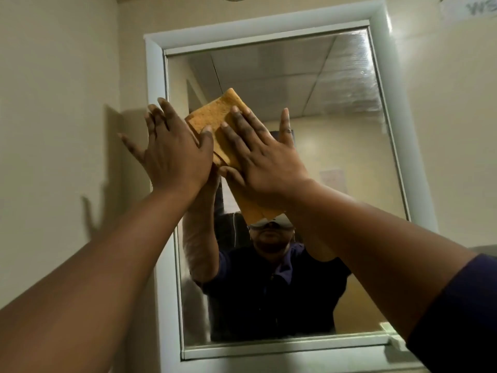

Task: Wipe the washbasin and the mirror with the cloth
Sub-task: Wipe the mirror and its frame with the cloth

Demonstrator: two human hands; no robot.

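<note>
Cloth lies flat against the mirror, high up and toward the left side of the glass, an orange-yellow folded rectangle tilted so one corner points upward. Your right hand presses it there with straight, spread fingers laid across its lower right part, the thumb reaching under the bottom edge. Your left hand is raised beside it with fingers straight and fanned; its thumb tip rests on the cloth's left edge, while the other fingers overlap the white frame and the cream wall. Both forearms reach up from the bottom corners, and a dark sleeve covers your right upper arm. The glass reflects your arms, the cloth's back and a tiled ceiling. The washbasin is out of view.
</note>
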